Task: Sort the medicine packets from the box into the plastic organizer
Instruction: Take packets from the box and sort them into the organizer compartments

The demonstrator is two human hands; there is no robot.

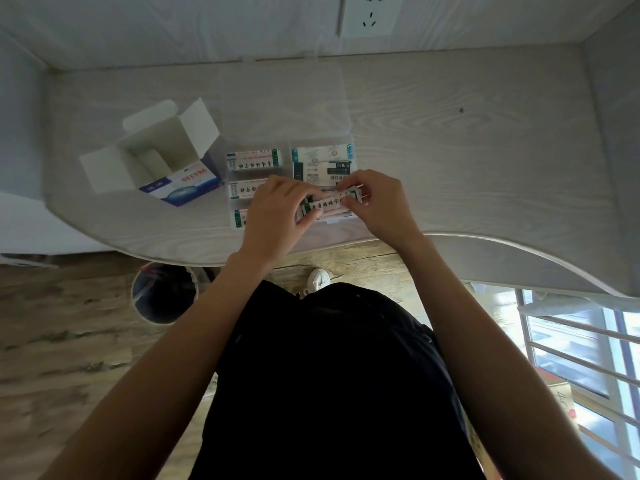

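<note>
A clear plastic organizer (287,143) lies on the desk with its lid (282,102) folded back towards the wall. Medicine packets fill its compartments: one stack at the far left (254,159), another at the far right (322,154), more partly hidden under my hands. My left hand (277,213) and my right hand (377,202) both pinch a small stack of white packets (330,202) over the near right compartment. The open white and blue cardboard box (156,157) stands to the left of the organizer, and its inside looks hollow.
The desk (467,150) has a curved front edge and walls behind and to the right. A wall socket (372,13) is above the organizer. Below the desk stands a round bin (162,292), and a window with rails (581,358) is at the lower right.
</note>
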